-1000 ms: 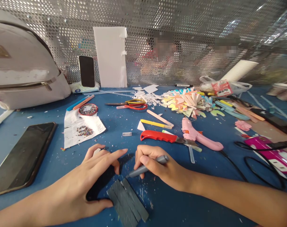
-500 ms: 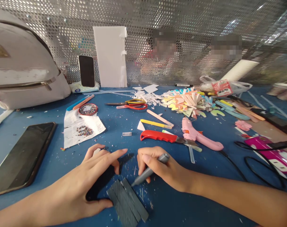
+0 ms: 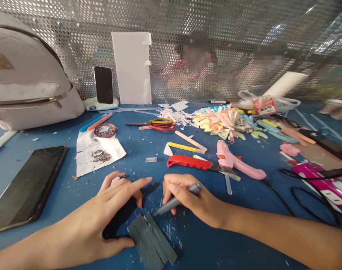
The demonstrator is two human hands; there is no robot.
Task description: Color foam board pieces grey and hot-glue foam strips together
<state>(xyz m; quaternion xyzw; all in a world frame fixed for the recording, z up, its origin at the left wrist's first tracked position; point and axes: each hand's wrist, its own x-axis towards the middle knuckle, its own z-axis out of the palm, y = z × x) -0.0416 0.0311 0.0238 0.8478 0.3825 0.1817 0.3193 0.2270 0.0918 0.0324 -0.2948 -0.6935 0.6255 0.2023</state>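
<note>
A small dark grey panel of strips (image 3: 152, 242) lies on the blue table near its front edge, its strips joined side by side with gaps between some of them. My right hand (image 3: 187, 198) grips a grey marker pen (image 3: 171, 204), tip down at the panel's upper right edge. Spread beside the panel, my left hand (image 3: 111, 210) has its thumb touching the panel's left edge while the other fingers arch over the table. Something small and white shows between its fingers, too little to name.
Beyond my hands lie a red-handled knife (image 3: 189, 162), a pink glue gun (image 3: 238, 161) with a cord, scissors (image 3: 159, 123) and heaped paper scraps (image 3: 221, 122). A phone (image 3: 30, 183) and a backpack (image 3: 32, 75) are on the left. Perforated metal (image 3: 165, 22) stands behind.
My right hand has shifted the marker tip slightly up and left along the panel's edge. My left hand and the panel stay where they were.
</note>
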